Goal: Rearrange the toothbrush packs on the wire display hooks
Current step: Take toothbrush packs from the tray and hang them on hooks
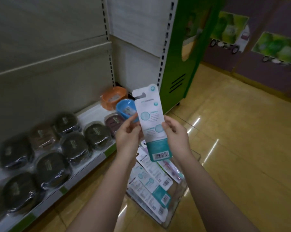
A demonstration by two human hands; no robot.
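I hold one toothbrush pack [151, 121] upright in front of me, its white and teal back with a barcode facing the camera. My left hand [127, 136] pinches its left edge and my right hand [175, 133] grips its right edge. Below my hands a clear plastic box [179, 203] stands on the floor with several more toothbrush packs [151, 183] lying in it. No wire display hooks are in view.
A low white shelf [98, 154] on the left carries several dark wrapped round containers [49, 166], an orange tub [113, 99] and a blue bowl [125, 108]. A green cabinet [183, 64] stands behind. Shiny yellow floor [233, 139] spreads to the right.
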